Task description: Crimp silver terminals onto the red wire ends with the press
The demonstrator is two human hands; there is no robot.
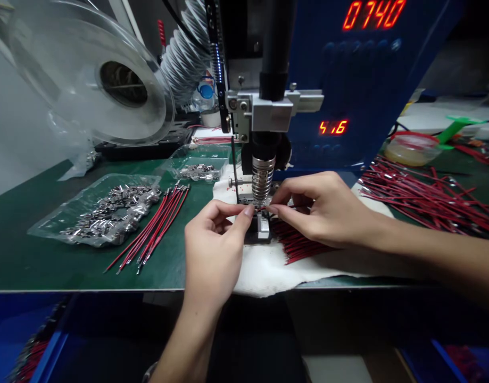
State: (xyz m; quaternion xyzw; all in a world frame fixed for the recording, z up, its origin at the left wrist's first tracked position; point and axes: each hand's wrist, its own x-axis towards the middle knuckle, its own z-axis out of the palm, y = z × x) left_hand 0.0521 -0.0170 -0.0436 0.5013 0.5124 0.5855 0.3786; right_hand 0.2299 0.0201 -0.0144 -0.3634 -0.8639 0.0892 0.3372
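Observation:
Both hands meet under the spring-wrapped tip (263, 173) of a blue bench machine (367, 85). My left hand (214, 247) is closed in a pinch at the left of the small metal fixture (263, 226); whatever its thumb and finger hold is too small to make out. From the right, my right hand (326, 213) pinches a thin red wire (263, 208) at the fixture. Below that hand, a row of red wires (302, 244) lies on a white cloth (268, 274). The wire's end is hidden among fingertips and fixture.
At left, a clear tray (48, 226) holds small metal parts, beside a bundle of red wires (156, 226). Another clear tray (172, 165) stands behind. A large clear reel (80, 96) hangs upper left. More red wires (423, 197) are heaped right, near a round tub (412, 149).

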